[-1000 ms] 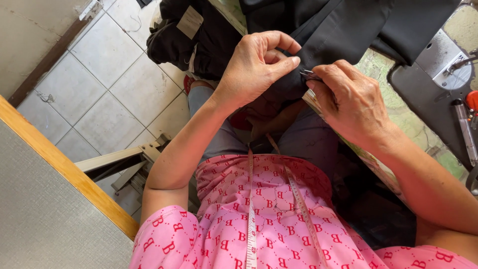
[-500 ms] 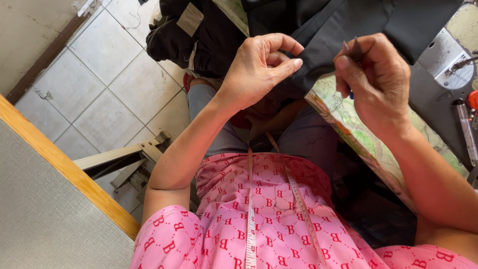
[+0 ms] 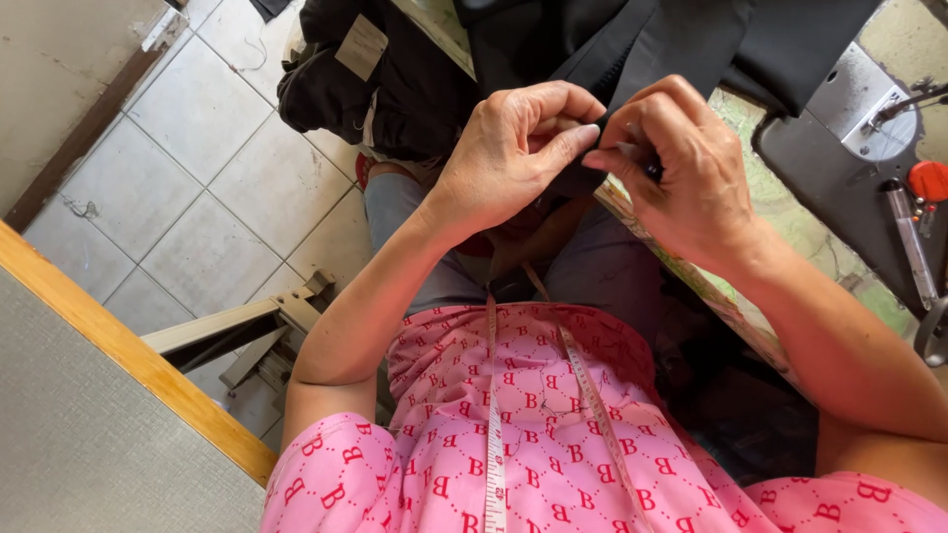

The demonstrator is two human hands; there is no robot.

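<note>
Pretty even daylight here, soft and bright, nothing harsh. The pale floor tiles [image 3: 197, 197] look a bit washed out, while the black fabric [image 3: 691, 39] goes so dark its folds nearly vanish. The left hand [image 3: 513, 158] and right hand [image 3: 681, 168] are sharp, with a soft shadow between them. Straight edges bow slightly toward the corners, wide-angle style.

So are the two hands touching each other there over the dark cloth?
Touching. The head view shows the left hand with its thumb tip pressed against the forefinger of the right hand, no gap between them, above the black fabric.
</note>
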